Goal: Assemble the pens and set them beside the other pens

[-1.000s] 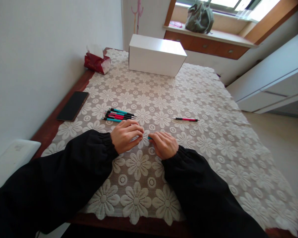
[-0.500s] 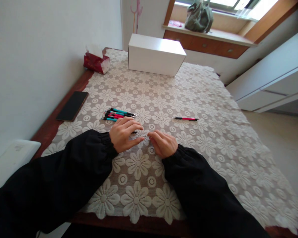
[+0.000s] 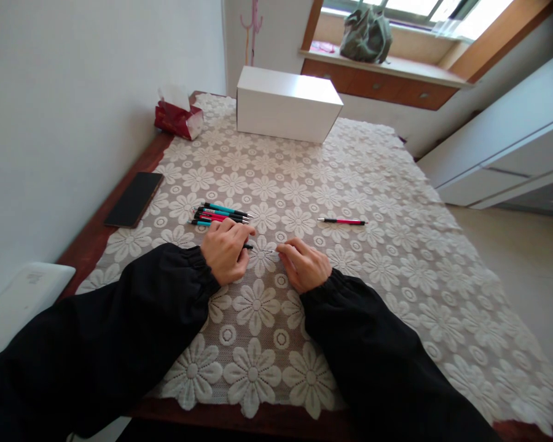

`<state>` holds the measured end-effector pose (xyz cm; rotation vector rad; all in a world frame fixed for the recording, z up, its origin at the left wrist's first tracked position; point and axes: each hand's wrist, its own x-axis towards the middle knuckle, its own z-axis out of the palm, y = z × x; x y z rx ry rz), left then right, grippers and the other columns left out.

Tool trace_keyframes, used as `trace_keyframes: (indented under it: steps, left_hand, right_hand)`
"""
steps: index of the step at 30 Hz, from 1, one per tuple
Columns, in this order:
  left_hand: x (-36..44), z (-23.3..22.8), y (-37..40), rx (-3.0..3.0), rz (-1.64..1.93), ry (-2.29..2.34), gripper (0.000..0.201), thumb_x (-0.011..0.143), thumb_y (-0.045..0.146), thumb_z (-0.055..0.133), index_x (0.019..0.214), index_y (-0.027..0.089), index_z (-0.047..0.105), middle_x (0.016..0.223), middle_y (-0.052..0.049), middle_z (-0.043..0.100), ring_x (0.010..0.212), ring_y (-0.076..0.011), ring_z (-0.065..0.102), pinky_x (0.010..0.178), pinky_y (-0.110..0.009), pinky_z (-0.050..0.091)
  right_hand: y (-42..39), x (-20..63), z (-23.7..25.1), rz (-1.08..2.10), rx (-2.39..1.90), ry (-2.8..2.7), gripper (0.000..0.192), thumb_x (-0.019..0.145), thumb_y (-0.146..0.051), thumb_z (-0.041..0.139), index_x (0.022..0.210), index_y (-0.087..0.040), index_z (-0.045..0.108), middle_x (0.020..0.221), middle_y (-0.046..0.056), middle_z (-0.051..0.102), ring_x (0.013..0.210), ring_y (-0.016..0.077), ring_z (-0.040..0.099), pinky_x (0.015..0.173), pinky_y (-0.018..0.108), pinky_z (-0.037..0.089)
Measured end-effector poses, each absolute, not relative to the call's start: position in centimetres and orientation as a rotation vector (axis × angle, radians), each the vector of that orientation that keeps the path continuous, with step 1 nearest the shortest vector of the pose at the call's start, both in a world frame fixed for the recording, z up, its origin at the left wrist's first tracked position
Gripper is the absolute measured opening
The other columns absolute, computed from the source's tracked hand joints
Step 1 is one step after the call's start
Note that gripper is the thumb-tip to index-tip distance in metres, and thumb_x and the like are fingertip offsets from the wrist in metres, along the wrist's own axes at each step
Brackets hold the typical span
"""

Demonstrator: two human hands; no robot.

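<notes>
My left hand (image 3: 225, 248) is curled around a dark pen part whose black tip (image 3: 247, 247) pokes out to the right. My right hand (image 3: 303, 264) pinches a thin pale refill (image 3: 268, 251) that reaches left toward that tip; the two pieces are apart. Both hands rest on the lace tablecloth (image 3: 378, 270). Just beyond my left hand lies a bundle of several teal and pink pens (image 3: 221, 214). A single pink pen (image 3: 341, 221) lies alone beyond my right hand.
A black phone (image 3: 134, 198) lies near the table's left edge. A white box (image 3: 288, 104) and a red tissue pack (image 3: 179, 118) stand at the far end. A white device (image 3: 21, 301) sits at the near left. Cabinets (image 3: 502, 153) stand to the right.
My hands were together over one pen; they have drawn apart, the left pulling back with the barrel and a thin refill now showing between them.
</notes>
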<state>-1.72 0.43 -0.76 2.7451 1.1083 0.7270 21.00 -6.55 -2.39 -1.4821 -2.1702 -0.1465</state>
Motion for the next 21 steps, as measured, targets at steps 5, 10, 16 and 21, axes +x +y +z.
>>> trace_keyframes:
  steps: [5,10,16,21]
  left_hand:
    - [-1.83,-0.97,0.66,2.754,0.737,1.012,0.029,0.082,0.018,0.06,0.11,0.019,0.061,0.098,-0.007,0.073,0.098,-0.0292,0.061,0.085,-0.047,0.043]
    - [-1.87,-1.17,0.85,2.726,0.713,0.916,0.03,0.08,0.017,0.06,0.11,0.02,0.061,0.097,-0.006,0.072,0.099,-0.0288,0.061,0.085,-0.045,0.045]
    - [-1.82,-1.05,0.74,2.714,0.756,0.869,0.029,0.08,0.016,0.06,0.109,0.02,0.059,0.095,-0.005,0.072,0.095,-0.0271,0.062,0.085,-0.043,0.045]
    - [-1.89,-1.07,0.71,2.734,0.795,0.806,0.026,0.081,0.015,0.059,0.106,0.02,0.058,0.094,-0.005,0.072,0.093,-0.0261,0.063,0.083,-0.042,0.045]
  right_hand:
    - [-6.51,21.03,-2.36,-0.161,-1.474,-2.177,0.02,0.102,-0.023,0.051,0.1,-0.023,0.071,0.095,0.002,0.073,0.073,0.0133,0.064,0.064,0.026,0.043]
    - [-6.51,21.11,-2.54,-0.152,-1.469,-2.205,0.021,0.103,-0.022,0.05,0.102,-0.024,0.071,0.096,0.002,0.073,0.072,0.0129,0.064,0.064,0.026,0.042]
    - [-6.51,21.0,-2.44,-0.154,-1.447,-2.208,0.021,0.103,-0.022,0.05,0.102,-0.023,0.071,0.094,0.002,0.073,0.073,0.013,0.064,0.063,0.026,0.042]
    - [-6.53,20.97,-2.2,-0.183,-1.415,-2.206,0.022,0.103,-0.021,0.05,0.1,-0.022,0.071,0.093,0.003,0.072,0.071,0.0126,0.064,0.064,0.026,0.042]
